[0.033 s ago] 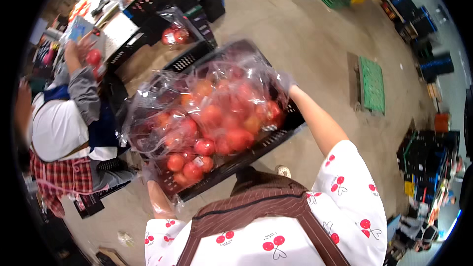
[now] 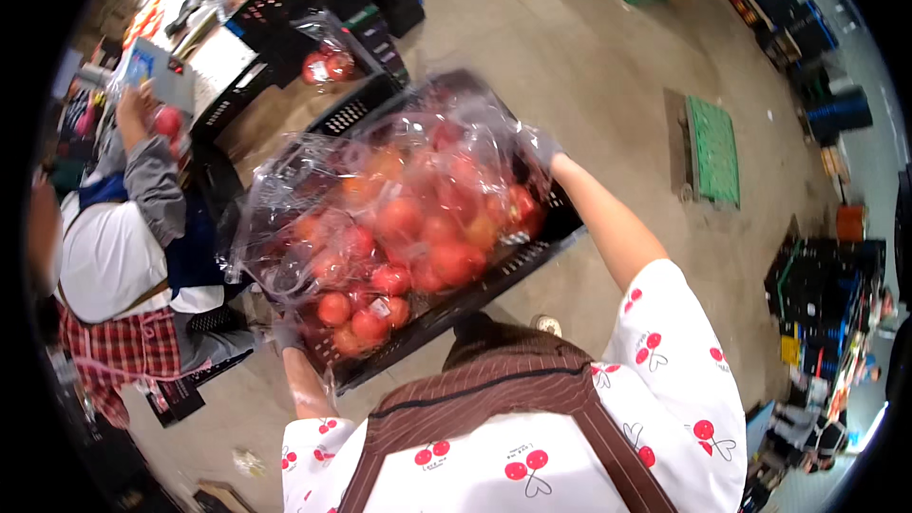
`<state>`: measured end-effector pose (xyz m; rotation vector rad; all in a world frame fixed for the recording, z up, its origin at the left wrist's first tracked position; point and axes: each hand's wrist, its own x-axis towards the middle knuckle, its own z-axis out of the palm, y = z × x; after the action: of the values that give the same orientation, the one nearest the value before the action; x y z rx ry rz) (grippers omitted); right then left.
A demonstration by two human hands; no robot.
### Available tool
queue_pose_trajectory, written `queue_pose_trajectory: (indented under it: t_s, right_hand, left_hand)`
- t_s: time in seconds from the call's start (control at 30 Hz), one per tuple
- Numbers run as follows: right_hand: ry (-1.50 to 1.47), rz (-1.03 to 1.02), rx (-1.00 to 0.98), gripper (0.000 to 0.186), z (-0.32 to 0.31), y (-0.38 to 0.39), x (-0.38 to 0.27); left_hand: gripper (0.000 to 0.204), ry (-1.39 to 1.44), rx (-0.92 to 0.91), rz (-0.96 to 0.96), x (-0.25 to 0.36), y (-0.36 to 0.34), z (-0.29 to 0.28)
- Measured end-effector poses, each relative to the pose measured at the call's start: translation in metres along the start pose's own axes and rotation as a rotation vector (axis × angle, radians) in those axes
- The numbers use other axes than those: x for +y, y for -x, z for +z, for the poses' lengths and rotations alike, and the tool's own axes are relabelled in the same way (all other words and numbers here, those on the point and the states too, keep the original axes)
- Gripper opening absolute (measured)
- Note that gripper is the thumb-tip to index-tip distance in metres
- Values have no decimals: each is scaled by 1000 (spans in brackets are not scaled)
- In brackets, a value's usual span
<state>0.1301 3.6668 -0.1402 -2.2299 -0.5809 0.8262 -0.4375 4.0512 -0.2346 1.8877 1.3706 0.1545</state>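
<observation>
Before my body I carry a black plastic crate (image 2: pixel 518 271) with perforated walls, tilted in the view. Clear plastic bags (image 2: pixel 304 166) of round red and orange fruit (image 2: pixel 399 218), which look like tomatoes, fill it. My left hand (image 2: pixel 288 331), in a thin pale glove, is closed on the crate's near-left end. At the opposite, right end, my gloved right hand (image 2: pixel 540 145) grips the wall. Crate rim and plastic partly cover the fingers of both hands.
A co-worker (image 2: pixel 114 237) on the left holds a bag of red fruit (image 2: pixel 169 122) beside a grey scale-like device (image 2: pixel 166 76). Beyond my crate stands another black crate (image 2: pixel 351 114) with one bag inside. A green wheeled platform (image 2: pixel 712 152) sits on the floor at right.
The whole view has shifted slightly, so the crate and my hands appear a little farther left and up. The co-worker's arm has moved slightly. My grip on the crate is unchanged.
</observation>
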Motion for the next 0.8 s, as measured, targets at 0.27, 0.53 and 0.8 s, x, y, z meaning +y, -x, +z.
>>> queue_pose_trajectory:
  t_s: [0.27, 0.53, 0.8]
  right_hand:
    - [-373, 92, 563, 37, -41, 119, 126]
    - [248, 651, 56, 38, 90, 468, 437]
    - [-363, 1011, 132, 49, 117, 677, 523]
  left_hand:
    - [29, 3, 636, 256, 124, 0, -81]
    - [10, 191, -324, 1215, 544, 238, 227]
    - [48, -1071, -1251, 1529, 526, 543, 568]
